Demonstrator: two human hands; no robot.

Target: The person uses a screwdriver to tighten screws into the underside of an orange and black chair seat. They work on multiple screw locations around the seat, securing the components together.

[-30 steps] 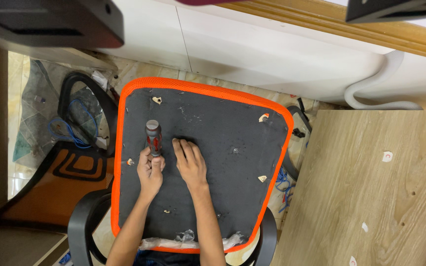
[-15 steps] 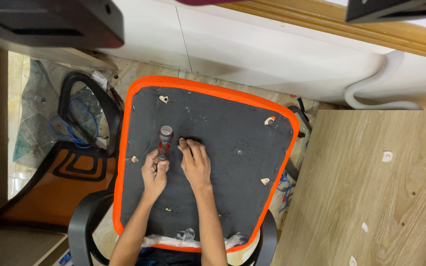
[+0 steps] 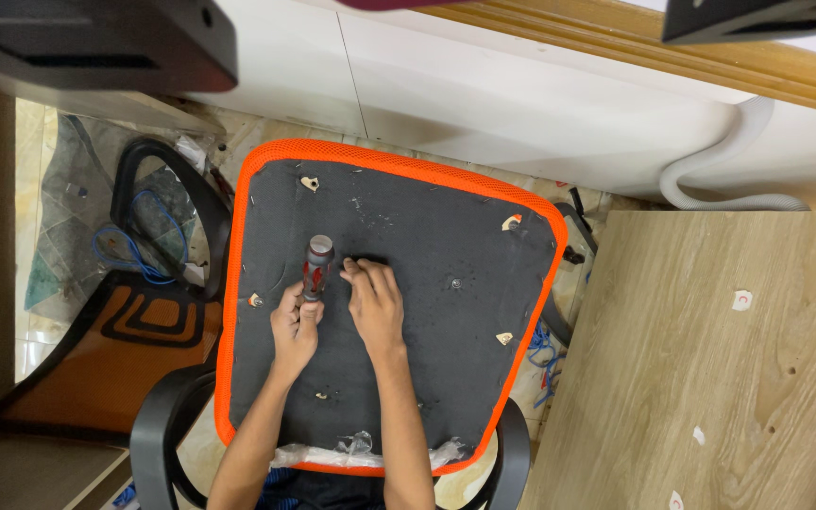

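An upturned chair seat [image 3: 446, 340], black underside with an orange mesh rim, lies in the middle of the head view. My left hand [image 3: 295, 326] grips a screwdriver with a red and grey handle [image 3: 316, 267], held upright on the seat's left part. My right hand [image 3: 375, 302] rests flat on the black underside just right of the screwdriver, fingers pointing at its tip. Several small pale mounting holes dot the seat near its corners.
A black curved armrest [image 3: 158, 434] sits under the seat at lower left. A light wooden board [image 3: 710, 378] lies at right. A white hose [image 3: 710, 179] curls along the white wall base. Blue cable [image 3: 125, 246] and another black chair part lie at left.
The view has shifted slightly, so the seat sits lower in the picture. Both hands stay together at the screwdriver, with the right hand's fingers drawn nearer to it.
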